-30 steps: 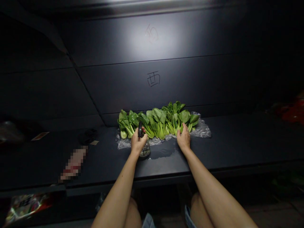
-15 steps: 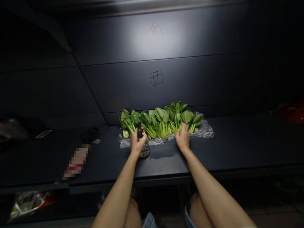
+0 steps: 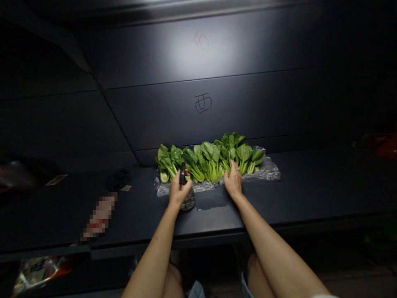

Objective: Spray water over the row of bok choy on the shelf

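Observation:
A row of green bok choy (image 3: pixel 214 161) lies on crinkled clear plastic wrap (image 3: pixel 269 169), against the back panel of a dark shelf. My left hand (image 3: pixel 178 191) is closed round the neck of a spray bottle (image 3: pixel 187 202) with a black trigger head; its clear body sits low, partly behind my hand. My right hand (image 3: pixel 233 180) is open, fingers stretched forward over the stems toward the right of the row. Its fingertips appear to touch the bok choy, and a ring shows on one finger.
Dark shelf boards (image 3: pixel 297 186) run to both sides. On the left lie a small card (image 3: pixel 56 179), a paper scrap (image 3: pixel 126 188) and a blurred-out pinkish item (image 3: pixel 99 217). A printed package (image 3: pixel 39 271) is on the lower level. Something red (image 3: pixel 386 145) is at far right.
My right hand has shifted left along the bok choy stems. The left hand keeps its grip on the spray bottle, nearly in the same place. The view has tilted slightly.

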A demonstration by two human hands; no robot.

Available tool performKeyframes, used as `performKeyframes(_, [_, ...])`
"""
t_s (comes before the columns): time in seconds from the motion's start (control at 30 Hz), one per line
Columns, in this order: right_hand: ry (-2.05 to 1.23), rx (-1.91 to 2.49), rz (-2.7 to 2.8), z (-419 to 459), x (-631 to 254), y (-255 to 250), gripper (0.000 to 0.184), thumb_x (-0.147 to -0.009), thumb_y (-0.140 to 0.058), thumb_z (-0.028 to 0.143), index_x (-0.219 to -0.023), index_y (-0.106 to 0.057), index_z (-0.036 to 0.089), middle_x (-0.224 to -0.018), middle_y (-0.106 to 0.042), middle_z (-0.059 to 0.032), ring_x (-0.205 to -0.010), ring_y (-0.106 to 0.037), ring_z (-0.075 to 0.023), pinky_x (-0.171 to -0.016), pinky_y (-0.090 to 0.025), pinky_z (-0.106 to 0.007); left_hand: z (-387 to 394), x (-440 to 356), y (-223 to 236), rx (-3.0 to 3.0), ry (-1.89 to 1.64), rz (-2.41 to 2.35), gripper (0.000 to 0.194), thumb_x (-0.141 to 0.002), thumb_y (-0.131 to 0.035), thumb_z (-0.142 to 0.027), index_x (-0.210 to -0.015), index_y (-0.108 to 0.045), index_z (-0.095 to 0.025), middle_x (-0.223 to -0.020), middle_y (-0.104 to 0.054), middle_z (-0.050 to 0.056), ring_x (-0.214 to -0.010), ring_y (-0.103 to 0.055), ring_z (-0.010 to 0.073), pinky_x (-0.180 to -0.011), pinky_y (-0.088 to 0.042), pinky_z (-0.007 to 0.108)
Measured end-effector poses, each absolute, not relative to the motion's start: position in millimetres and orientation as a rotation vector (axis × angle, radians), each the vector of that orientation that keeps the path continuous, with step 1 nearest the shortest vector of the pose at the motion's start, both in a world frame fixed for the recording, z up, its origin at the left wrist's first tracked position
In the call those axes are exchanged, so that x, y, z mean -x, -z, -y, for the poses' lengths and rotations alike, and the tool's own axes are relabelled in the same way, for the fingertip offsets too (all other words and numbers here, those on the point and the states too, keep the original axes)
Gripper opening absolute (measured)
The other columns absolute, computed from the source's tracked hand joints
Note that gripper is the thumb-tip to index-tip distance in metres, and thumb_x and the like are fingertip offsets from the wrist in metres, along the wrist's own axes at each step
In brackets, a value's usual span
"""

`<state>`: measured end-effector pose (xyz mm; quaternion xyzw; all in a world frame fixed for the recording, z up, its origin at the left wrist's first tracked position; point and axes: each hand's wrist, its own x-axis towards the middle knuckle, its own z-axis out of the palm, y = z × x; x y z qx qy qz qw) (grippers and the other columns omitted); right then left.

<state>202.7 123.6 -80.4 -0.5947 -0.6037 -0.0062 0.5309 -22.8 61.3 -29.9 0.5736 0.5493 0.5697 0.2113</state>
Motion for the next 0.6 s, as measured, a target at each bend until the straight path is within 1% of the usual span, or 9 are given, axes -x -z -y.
performKeyframes(0.1, [0.008, 1.445, 1.456, -125, -199, 81, 0.056, -0.086, -0.041, 0.018, -0.141, -0.045, 0.007, -0.141, -0.054, -0.0201, -0.133, -0.048, -0.0275, -0.109, -0.042, -0.045, -61, 24, 27, -1.633, -1.54, -1.511, 0.04, -0.07, -0.062, -0.019, -0.11, -0.062, -0.019, -0.095, -0.07, 0.003, -0.075, -0.067, 0.0154, -0.071, -0.055, 0.028])
performKeyframes(0.2, [0.019, 1.452, 1.464, -129, -198, 82, 0.056, -0.086, -0.041, 0.019, -0.14, -0.045, 0.006, -0.141, -0.054, -0.0208, -0.133, -0.048, -0.0281, -0.109, -0.041, -0.047, -58, 23, 24, -1.76, -1.387, -1.461, 0.043, -0.071, -0.06, -0.018, -0.113, -0.06, -0.021, -0.099, -0.07, 0.002, -0.072, -0.066, 0.0139, -0.068, -0.053, 0.025])
performKeyframes(0.3, [0.044, 1.429, 1.47, -134, -198, 84, 0.056, -0.085, -0.041, 0.018, -0.14, -0.046, 0.009, -0.139, -0.055, -0.0197, -0.133, -0.048, -0.0274, -0.109, -0.041, -0.047, -57, 22, 21, -1.819, -1.283, -1.446, 0.035, -0.072, -0.059, -0.019, -0.107, -0.061, -0.022, -0.093, -0.07, 0.001, -0.071, -0.065, 0.0145, -0.067, -0.051, 0.025])
performKeyframes(0.4, [0.056, 1.411, 1.478, -135, -197, 86, 0.055, -0.087, -0.04, 0.019, -0.141, -0.046, 0.01, -0.14, -0.055, -0.0197, -0.135, -0.046, -0.0272, -0.11, -0.04, -0.049, -57, 21, 20, -1.824, -1.269, -1.397, 0.034, -0.071, -0.06, -0.02, -0.105, -0.061, -0.022, -0.095, -0.07, 0.002, -0.076, -0.065, 0.0153, -0.071, -0.051, 0.026])
performKeyframes(0.5, [0.039, 1.405, 1.484, -133, -198, 88, 0.052, -0.091, -0.035, 0.022, -0.139, -0.048, 0.008, -0.141, -0.054, -0.021, -0.136, -0.045, -0.0272, -0.112, -0.039, -0.049, -59, 21, 19, -1.807, -1.254, -1.358, 0.037, -0.07, -0.063, -0.023, -0.107, -0.06, -0.021, -0.099, -0.068, 0.003, -0.082, -0.064, 0.0165, -0.073, -0.05, 0.026])
performKeyframes(0.6, [0.021, 1.391, 1.483, -131, -202, 87, 0.05, -0.094, -0.032, 0.026, -0.138, -0.05, 0.009, -0.14, -0.055, -0.0206, -0.136, -0.046, -0.0268, -0.112, -0.039, -0.048, -59, 21, 18, -1.798, -1.266, -1.301, 0.041, -0.067, -0.069, -0.027, -0.107, -0.06, -0.02, -0.099, -0.067, 0.004, -0.089, -0.063, 0.0184, -0.078, -0.05, 0.028])
